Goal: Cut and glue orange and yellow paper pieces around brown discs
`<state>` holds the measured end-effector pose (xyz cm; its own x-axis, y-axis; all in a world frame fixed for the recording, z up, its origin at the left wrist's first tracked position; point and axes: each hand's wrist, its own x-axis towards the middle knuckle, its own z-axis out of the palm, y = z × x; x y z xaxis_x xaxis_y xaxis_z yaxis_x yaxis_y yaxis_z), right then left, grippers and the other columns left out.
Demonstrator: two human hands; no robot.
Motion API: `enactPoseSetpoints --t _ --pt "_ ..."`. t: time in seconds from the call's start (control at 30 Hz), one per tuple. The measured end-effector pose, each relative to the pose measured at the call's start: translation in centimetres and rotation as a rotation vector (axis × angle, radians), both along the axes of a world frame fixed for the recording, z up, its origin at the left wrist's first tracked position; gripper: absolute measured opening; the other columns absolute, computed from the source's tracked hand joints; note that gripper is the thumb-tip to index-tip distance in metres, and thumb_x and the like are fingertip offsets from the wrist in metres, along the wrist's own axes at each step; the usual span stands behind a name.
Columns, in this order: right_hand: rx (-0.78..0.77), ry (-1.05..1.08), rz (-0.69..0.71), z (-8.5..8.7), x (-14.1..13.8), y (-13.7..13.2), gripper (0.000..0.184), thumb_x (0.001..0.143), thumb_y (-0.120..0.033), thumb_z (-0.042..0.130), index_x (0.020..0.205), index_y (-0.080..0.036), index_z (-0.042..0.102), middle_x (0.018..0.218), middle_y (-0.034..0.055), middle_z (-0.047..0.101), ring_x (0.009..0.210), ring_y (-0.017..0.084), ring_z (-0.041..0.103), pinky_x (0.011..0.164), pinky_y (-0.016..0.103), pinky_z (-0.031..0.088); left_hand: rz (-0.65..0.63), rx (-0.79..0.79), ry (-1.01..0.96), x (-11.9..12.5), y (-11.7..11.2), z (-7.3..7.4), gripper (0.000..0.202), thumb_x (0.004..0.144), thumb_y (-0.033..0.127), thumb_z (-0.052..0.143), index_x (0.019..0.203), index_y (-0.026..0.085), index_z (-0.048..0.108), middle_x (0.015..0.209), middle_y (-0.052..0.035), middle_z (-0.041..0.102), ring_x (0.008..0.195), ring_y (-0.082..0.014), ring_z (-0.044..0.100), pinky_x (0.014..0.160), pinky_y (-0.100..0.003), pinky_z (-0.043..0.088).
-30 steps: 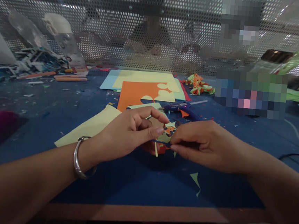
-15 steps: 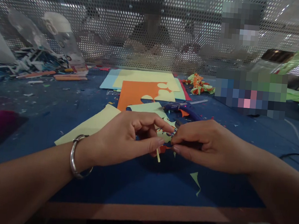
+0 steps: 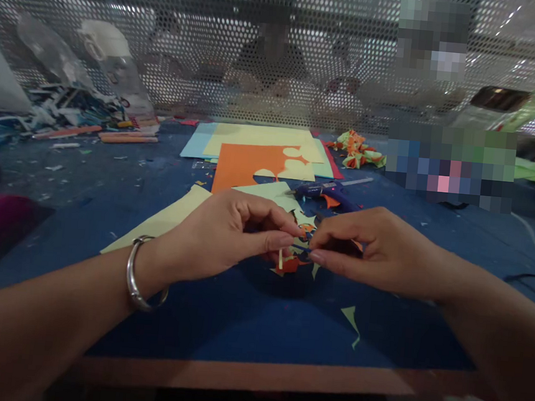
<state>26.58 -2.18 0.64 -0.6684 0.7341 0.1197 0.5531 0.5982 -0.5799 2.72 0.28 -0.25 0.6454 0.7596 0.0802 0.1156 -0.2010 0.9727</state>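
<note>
My left hand (image 3: 227, 237), with a silver bangle on the wrist, and my right hand (image 3: 376, 247) meet over the blue table (image 3: 248, 317). Both pinch a small paper flower (image 3: 298, 247) made of pale yellow, orange and dark blue pieces on a thin stick. Left thumb and forefinger close on its left side, and the right thumb and forefinger close on its right side. Most of the flower is hidden by the fingers.
Behind the hands lie a blue glue gun (image 3: 327, 193), an orange sheet with cut-outs (image 3: 252, 165) on yellow and light blue sheets, and a yellow sheet (image 3: 163, 219) to the left. Folded paper bits (image 3: 356, 151) sit far right. Scraps litter the left; a perforated screen (image 3: 281, 46) closes the back.
Both hands have risen slightly and drawn closer together. The left fingers, curled open around the flower before, now pinch shut on it.
</note>
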Motion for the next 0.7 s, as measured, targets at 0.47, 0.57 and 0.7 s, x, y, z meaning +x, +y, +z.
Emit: enactPoseSetpoints --t 0.47,0.57,0.7 --pt "-0.084 -0.027 0.012 -0.04 -0.04 0.14 0.021 0.094 -0.033 0.061 0.090 -0.016 0.072 0.071 -0.0013 0.063 0.060 0.009 0.050 0.053 0.020 0.038 0.004 -0.050 0.034 0.12 -0.58 0.26 0.006 0.078 0.006 0.078 0.081 0.012 0.077 0.075 0.0000 0.075 0.069 -0.0059 0.068 0.066 -0.011 0.054" --pt "-0.071 -0.041 -0.003 -0.11 -0.05 0.14 0.022 0.094 -0.034 0.061 0.090 -0.015 0.072 0.071 -0.0007 0.063 0.060 0.010 0.051 0.053 0.021 0.038 -0.007 -0.097 0.009 0.07 -0.50 0.16 0.007 0.079 0.007 0.077 0.084 0.012 0.075 0.077 0.0003 0.075 0.070 -0.0063 0.070 0.067 -0.012 0.054" --pt "-0.019 -0.039 0.007 -0.07 -0.11 0.11 0.022 0.094 -0.031 0.059 0.087 -0.015 0.071 0.069 -0.0007 0.063 0.059 0.009 0.051 0.054 0.021 0.038 -0.024 -0.205 0.006 -0.05 -0.28 0.04 0.016 0.079 0.007 0.078 0.092 0.013 0.072 0.078 -0.0011 0.077 0.072 -0.0081 0.072 0.068 -0.014 0.055"
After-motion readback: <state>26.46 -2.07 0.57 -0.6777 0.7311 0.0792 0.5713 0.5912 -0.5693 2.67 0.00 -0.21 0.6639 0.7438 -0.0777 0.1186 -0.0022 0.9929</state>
